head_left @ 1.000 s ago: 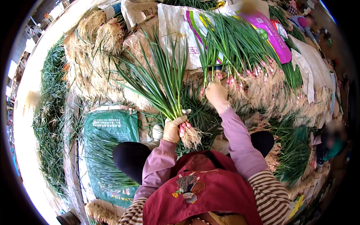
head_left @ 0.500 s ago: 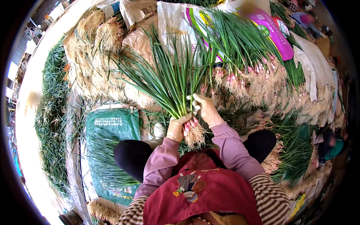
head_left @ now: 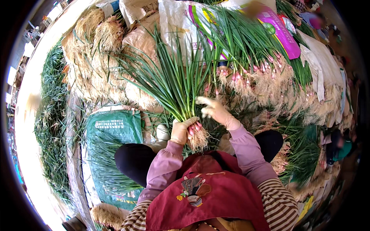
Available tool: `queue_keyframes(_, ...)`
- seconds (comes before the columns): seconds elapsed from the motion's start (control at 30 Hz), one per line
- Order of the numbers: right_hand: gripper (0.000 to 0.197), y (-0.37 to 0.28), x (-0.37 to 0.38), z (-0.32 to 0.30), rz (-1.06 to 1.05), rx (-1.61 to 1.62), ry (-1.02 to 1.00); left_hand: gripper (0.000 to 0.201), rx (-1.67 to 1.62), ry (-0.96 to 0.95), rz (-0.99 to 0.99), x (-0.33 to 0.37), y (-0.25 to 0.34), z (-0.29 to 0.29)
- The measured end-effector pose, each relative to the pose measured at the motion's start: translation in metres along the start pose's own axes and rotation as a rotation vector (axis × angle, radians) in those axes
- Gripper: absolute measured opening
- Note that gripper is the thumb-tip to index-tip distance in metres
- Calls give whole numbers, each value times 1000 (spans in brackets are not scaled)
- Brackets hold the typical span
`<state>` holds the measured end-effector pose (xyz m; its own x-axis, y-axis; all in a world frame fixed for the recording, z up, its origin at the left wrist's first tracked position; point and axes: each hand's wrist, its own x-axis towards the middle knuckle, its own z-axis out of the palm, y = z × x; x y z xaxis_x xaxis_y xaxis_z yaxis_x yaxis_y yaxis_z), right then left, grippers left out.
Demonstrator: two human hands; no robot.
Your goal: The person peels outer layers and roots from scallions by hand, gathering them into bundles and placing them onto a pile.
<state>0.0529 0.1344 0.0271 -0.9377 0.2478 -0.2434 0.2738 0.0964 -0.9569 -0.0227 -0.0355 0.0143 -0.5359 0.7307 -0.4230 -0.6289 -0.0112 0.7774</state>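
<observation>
Head view: scallion bulbs [head_left: 192,131] protrude from left grip [head_left: 180,131].

The left grip [head_left: 180,131] is tightly curled. Just beside it, the right grip [head_left: 218,113] hovers with fingers [head_left: 205,101] extended, both forearms [head_left: 246,148] angled inward.

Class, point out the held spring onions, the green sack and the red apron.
Held spring onions [head_left: 179,95]: head view, green stalks.
Green sack [head_left: 128,132]: head view, bare upper part.
Red apron [head_left: 222,196]: head view, plain cloth.

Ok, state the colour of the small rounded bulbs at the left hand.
The bulbs are reddish pink, clearest in the head view.
</observation>
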Motion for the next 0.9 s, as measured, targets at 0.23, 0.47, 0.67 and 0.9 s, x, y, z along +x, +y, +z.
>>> queue_keyframes(0.23, 42, 2, 2, 11, -145, -256, -204, 20, 28, 52, 3, -4, 6, -1)
queue_keyframes(0.47, 36, -13, 14, -1, 40, -19, -417, 17, -89, -17, -22, -7, 14, -2)
queue_keyframes(0.67, 14, 0, 5, 23, -282, -580, 51, 15, 5, 89, -14, -9, 11, -3)
queue_keyframes(0.9, 11, 65, 2, 9, 93, -1112, 340, 11, -101, 71, 58, -22, 25, 7)
